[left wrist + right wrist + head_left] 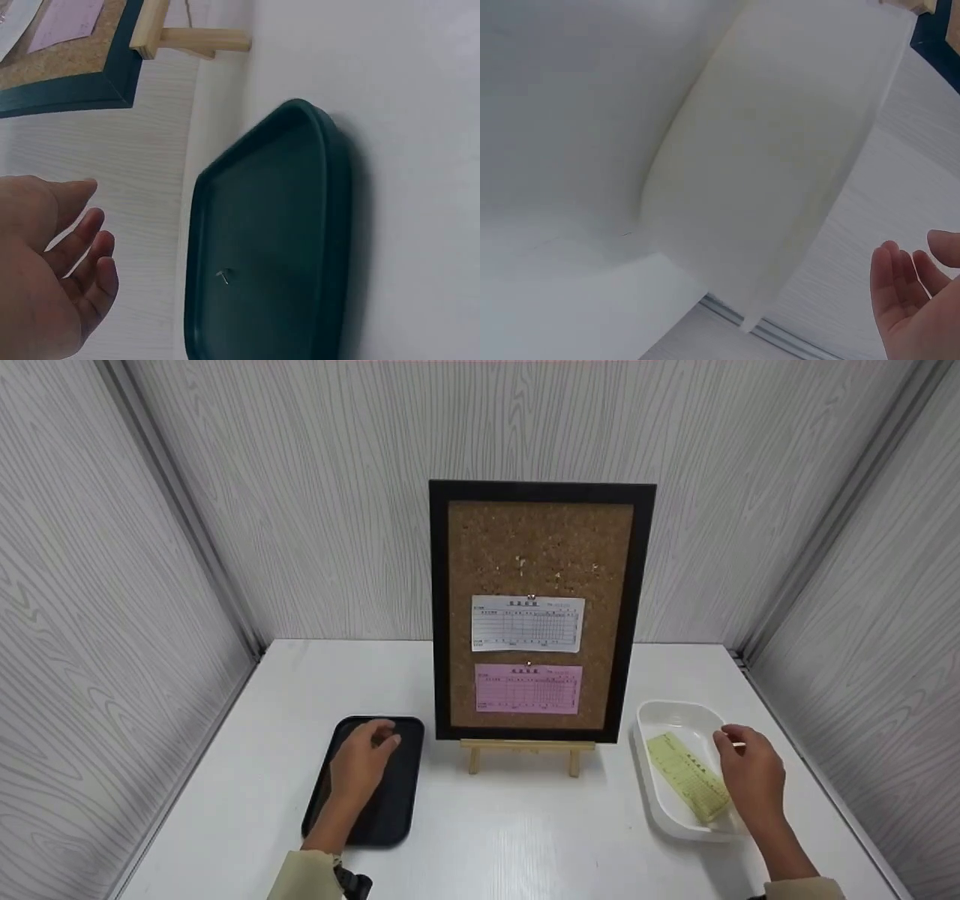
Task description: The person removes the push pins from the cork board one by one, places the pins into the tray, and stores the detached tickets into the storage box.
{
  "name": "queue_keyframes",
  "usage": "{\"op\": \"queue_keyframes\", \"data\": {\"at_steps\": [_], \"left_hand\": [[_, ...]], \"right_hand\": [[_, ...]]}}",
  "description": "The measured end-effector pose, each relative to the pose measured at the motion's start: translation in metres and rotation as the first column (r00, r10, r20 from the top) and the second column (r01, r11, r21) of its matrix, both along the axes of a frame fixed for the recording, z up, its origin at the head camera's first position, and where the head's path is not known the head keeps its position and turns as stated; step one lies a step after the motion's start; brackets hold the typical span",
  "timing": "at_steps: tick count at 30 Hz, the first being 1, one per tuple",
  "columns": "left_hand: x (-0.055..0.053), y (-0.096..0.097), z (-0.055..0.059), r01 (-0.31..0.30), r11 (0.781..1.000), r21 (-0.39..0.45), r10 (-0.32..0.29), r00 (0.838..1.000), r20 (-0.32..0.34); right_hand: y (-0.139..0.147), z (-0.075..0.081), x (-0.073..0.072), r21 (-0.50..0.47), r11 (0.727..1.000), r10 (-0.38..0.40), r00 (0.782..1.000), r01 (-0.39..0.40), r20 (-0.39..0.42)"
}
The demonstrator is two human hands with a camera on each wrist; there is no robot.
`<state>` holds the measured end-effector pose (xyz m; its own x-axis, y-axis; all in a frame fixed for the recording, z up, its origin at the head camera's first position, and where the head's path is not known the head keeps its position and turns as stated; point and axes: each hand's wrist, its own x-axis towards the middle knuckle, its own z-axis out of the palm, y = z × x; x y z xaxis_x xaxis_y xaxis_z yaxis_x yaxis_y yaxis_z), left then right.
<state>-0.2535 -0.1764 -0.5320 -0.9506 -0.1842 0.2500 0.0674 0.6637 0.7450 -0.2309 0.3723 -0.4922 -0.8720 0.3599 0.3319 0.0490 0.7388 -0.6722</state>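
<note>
Over the black tray (401, 795), my left hand (361, 761) hovers with fingers loosely bent and nothing held. A small metal pin (224, 276) lies in that tray in the left wrist view. My right hand (754, 772) is above the right edge of the white tray (656, 802), its fingers relaxed and holding nothing. Inside the white tray lies a yellow printed slip (688, 775). Between the hands stands a black-framed cork board (540, 540). A white slip (528, 624) is pinned on it, with a pink slip (528, 688) pinned below.
A small wooden easel (525, 745) supports the cork board on the white table (510, 840). Several small metallic pins (557, 577) show on the cork above the white slip. Pale wood-grain panels (337, 510) enclose the table at the back and both sides.
</note>
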Motion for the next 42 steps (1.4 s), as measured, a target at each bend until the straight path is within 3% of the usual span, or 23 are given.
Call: {"op": "queue_keyframes", "data": {"at_steps": [9, 18, 22, 29, 37, 42], "left_hand": [[-0.007, 0.03, 0.034, 0.017, 0.999, 0.041, -0.012, 0.993, -0.119], [-0.017, 0.066, 0.065, 0.057, 0.998, 0.02, -0.051, 0.972, -0.231], [-0.023, 0.078, 0.078, 0.062, 0.998, -0.011, -0.062, 0.957, -0.283], [-0.04, 0.102, 0.097, 0.047, 0.997, -0.064, -0.069, 0.918, -0.391], [-0.057, 0.131, 0.121, 0.051, 0.987, -0.15, -0.11, 0.905, -0.411], [-0.069, 0.147, 0.135, 0.052, 0.981, -0.185, -0.129, 0.891, -0.436]], "right_hand": [[-0.032, 0.023, -0.008, -0.064, 0.994, 0.08, 0.994, -0.085, -0.071], [-0.068, 0.04, -0.026, -0.086, 0.978, 0.169, 0.965, -0.189, -0.199], [-0.084, 0.049, -0.035, -0.095, 0.97, 0.199, 0.953, -0.225, -0.227], [-0.107, 0.064, -0.049, -0.096, 0.955, 0.245, 0.927, -0.282, -0.284], [-0.128, 0.077, -0.064, -0.082, 0.943, 0.288, 0.915, -0.322, -0.283], [-0.139, 0.089, -0.074, -0.027, 0.937, 0.32, 0.89, -0.347, -0.326]]}}
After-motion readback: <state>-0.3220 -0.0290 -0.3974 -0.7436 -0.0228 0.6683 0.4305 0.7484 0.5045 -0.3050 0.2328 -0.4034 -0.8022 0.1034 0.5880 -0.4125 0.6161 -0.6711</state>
